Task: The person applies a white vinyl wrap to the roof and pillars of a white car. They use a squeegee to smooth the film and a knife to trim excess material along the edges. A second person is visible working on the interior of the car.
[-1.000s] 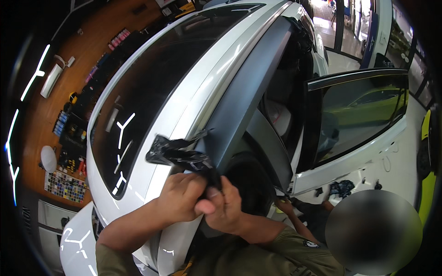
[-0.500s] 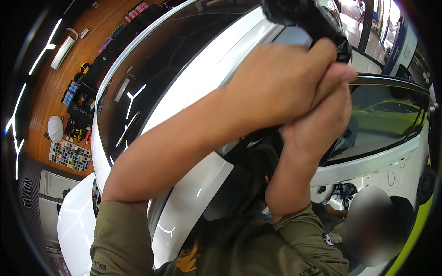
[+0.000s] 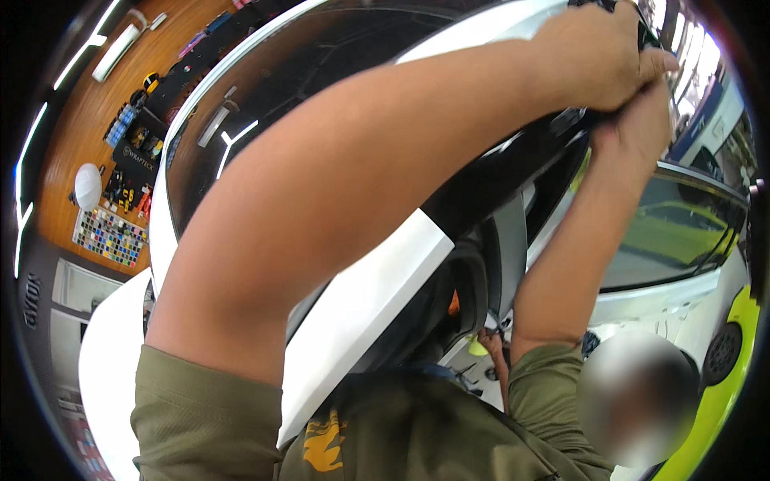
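Note:
Both of my hands are close together at the upper right, over the side of a white car (image 3: pixel 369 305). My left hand (image 3: pixel 589 60) reaches across in a closed grip, and my right hand (image 3: pixel 638 124) is closed just below it, touching it. A bunched, glossy black film (image 3: pixel 644 34) shows at the fingers; most of it is hidden by the hands. Beneath my left forearm runs a glossy black surface (image 3: pixel 489 180) along the car's upper edge; I cannot tell whether it is film or bodywork. The dark windshield (image 3: pixel 265 104) lies to the left.
An open car door (image 3: pixel 666 232) stands at the right. Close by on the lower right is another person (image 3: pixel 642 401), and an arm (image 3: pixel 499 361) reaches in below the car's opening. A yellow-green car (image 3: pixel 734 353) is at the far right. Shelves and a colour swatch board (image 3: pixel 111 236) line the left.
Both hands have moved up and to the right, away from me, with my arms more stretched out. The bunched black film above them has mostly gone out of sight.

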Demonstrator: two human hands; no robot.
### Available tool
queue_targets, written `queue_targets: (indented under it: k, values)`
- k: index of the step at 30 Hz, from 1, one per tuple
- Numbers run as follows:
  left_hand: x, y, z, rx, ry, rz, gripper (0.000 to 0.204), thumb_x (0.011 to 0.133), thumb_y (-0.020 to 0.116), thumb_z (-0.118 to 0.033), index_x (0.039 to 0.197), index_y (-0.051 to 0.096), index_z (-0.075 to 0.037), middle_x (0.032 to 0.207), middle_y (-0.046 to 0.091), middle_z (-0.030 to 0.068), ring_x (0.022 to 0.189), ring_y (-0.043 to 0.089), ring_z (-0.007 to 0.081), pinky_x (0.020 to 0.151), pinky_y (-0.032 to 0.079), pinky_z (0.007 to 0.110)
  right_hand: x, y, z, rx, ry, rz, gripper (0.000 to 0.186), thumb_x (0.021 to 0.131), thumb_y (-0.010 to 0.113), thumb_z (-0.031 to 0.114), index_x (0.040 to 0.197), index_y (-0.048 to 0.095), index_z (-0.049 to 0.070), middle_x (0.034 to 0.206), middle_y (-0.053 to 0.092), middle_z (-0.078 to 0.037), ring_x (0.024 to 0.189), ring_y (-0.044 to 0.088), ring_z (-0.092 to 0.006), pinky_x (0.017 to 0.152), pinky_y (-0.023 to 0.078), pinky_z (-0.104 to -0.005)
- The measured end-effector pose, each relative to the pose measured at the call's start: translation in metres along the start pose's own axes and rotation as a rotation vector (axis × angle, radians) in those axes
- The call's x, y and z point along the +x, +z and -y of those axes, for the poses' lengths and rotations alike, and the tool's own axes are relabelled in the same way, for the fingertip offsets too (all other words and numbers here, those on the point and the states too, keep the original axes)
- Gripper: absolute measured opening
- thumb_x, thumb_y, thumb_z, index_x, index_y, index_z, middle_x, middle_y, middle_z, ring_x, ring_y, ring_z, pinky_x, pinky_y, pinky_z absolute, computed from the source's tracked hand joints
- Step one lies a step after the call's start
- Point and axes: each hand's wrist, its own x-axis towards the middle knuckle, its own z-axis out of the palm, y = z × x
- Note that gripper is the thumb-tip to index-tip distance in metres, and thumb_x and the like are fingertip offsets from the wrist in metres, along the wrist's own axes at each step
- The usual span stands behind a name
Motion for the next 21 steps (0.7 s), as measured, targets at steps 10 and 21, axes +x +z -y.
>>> queue_targets:
  k: [10, 21]
  values:
    - [-0.265, -0.209, -0.036, 0.123, -0.454, 0.329, 0.037, 0.095, 0.058, -0.032, 0.112, 0.061, 0.001, 0.103, 0.057, 0.0171, 0.095, 0.056, 0.0244, 0.081, 0.046, 0.038, 0.013, -0.062, 0.012, 0.042, 0.308, 0.292, 0.025, 0.099, 0.05, 0.013, 0.113, 0.058, -0.005, 0.105, 0.066, -0.014, 0.096, 0.065, -0.0253, 0.087, 0.051, -0.0386]
    - [-0.306, -0.216, -0.059, -0.408, -0.792, 0.04, 0.034, 0.096, 0.056, -0.023, 0.121, 0.062, -0.001, 0.122, 0.061, 0.015, 0.114, 0.057, 0.0231, 0.099, 0.043, 0.035, 0.044, -0.108, -0.022, -0.839, 0.703, 0.94, 0.04, 0.098, 0.052, 0.045, 0.109, 0.059, 0.007, 0.09, 0.065, -0.009, 0.079, 0.065, -0.0221, 0.073, 0.055, -0.0373]
